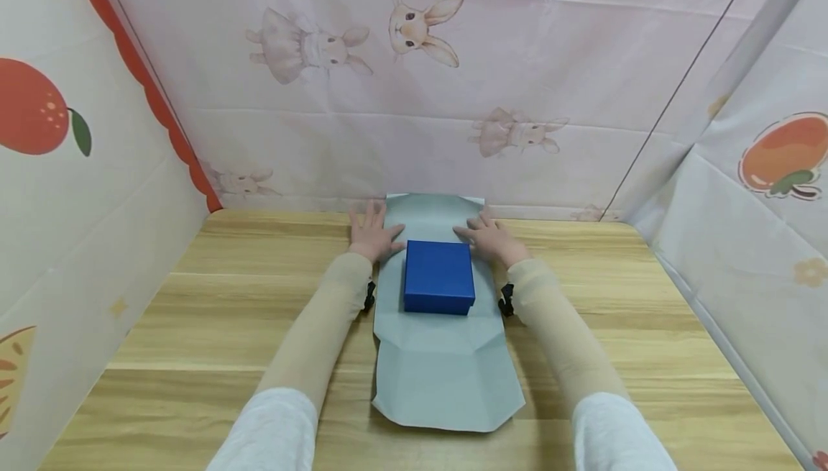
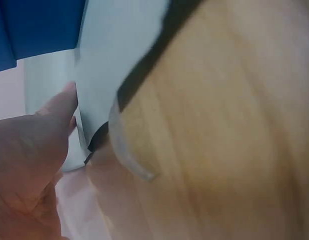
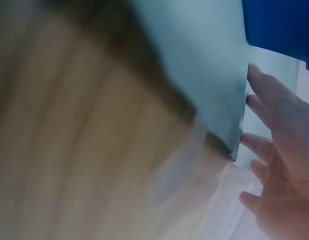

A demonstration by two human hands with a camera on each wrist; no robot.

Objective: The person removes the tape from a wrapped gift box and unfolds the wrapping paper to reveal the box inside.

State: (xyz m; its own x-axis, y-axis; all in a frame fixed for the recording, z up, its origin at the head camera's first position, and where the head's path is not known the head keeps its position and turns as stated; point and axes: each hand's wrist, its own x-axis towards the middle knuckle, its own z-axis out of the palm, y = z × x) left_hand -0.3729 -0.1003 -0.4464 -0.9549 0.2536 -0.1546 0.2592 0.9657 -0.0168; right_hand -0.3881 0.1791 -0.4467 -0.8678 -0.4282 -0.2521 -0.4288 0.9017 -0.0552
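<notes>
A lidded blue box sits on a long sheet of pale blue-green paper with crease lines across it. My left hand is at the sheet's left edge, beside the box's far end, fingers spread and thumb reaching over the paper. Opposite it, my right hand touches the right edge with its fingers extended. In the left wrist view, a strip of clear tape hangs off the paper's edge. A similar blurred strip shows in the right wrist view.
The wooden table lies under the paper. A cloth backdrop printed with rabbits rises at the far edge, where the paper's end curls up against it. Cloth side walls stand left and right.
</notes>
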